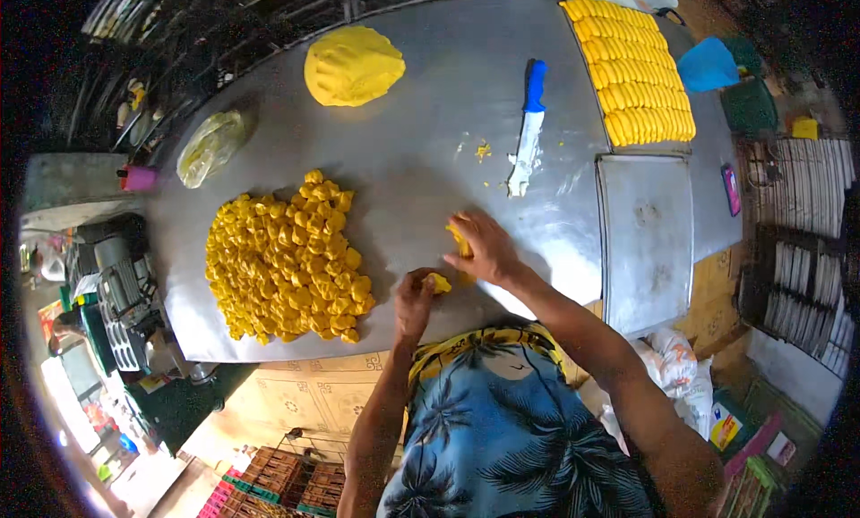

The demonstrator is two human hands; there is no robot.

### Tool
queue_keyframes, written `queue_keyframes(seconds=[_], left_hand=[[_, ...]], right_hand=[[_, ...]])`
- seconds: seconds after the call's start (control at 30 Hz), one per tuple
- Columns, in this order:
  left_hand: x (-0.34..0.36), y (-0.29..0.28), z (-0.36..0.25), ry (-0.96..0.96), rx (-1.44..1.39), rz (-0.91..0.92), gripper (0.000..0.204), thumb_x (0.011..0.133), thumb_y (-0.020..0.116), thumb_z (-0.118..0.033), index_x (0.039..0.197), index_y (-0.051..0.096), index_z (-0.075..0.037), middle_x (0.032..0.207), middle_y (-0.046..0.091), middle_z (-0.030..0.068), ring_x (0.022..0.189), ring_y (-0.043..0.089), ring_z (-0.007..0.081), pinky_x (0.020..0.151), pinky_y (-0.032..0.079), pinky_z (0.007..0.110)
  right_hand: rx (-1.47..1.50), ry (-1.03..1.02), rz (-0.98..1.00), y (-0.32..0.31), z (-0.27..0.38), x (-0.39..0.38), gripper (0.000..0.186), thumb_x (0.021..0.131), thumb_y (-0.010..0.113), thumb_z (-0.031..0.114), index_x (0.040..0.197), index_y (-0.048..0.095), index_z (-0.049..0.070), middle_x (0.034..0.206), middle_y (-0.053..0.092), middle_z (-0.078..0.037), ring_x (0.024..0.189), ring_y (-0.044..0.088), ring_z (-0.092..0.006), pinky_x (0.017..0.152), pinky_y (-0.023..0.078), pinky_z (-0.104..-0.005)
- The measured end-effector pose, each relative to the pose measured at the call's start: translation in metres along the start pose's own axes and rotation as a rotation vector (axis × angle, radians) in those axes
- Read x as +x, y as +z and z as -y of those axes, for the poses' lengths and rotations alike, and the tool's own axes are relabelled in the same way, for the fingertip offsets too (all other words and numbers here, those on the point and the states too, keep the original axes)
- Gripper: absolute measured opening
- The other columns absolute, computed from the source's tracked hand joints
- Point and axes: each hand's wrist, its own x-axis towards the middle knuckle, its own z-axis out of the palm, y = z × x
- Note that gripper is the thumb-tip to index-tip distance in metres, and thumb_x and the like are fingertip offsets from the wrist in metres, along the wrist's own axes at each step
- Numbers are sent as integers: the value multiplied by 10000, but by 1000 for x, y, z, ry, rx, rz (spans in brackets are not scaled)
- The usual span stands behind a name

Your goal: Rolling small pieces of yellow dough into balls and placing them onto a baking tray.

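Observation:
At the near edge of the metal table (421, 173), my left hand (414, 294) pinches a small lump of yellow dough (440, 282). A little farther off and to the right, my right hand (486, 248) curls its fingers round a longer yellow dough piece (460, 240) on the tabletop. Left of my hands spreads a heap of many small yellow dough lumps (278, 263). A big rounded mass of yellow dough (354, 67) rests at the back. Beyond my right hand lies a blue-handled knife (530, 128), its blade smeared, with dough crumbs (484, 150) beside it.
Rows of shaped yellow dough pieces (627, 70) fill a tray at the far right. Nearer stands a grey metal tray (647, 240). A phone (732, 190) lies at the right edge, a clear plastic bag (210, 148) at the left. White sacks (667, 370) stand below the table.

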Motion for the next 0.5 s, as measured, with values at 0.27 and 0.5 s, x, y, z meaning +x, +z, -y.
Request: queue_keyframes(seconds=[0.27,0.5], left_hand=[[4,-34,-1,99,10,7,317,1062,661,-196,1281,661,33,1110,714,97,993,673,169,845,588,320],[20,-53,-21,67,98,19,300,1053,652,-154,1282,661,39,1125,710,97,971,660,150,875,557,302]], right_hand=[[-161,151,-86,-10,38,-18,886,783,886,400,1513,517,60,1591,412,-261,1442,414,-475,1175,385,-594],[-314,-4,-85,16,14,11,729,807,853,291,1469,568,179,1560,439,-197,1388,446,-496,1119,440,-584]])
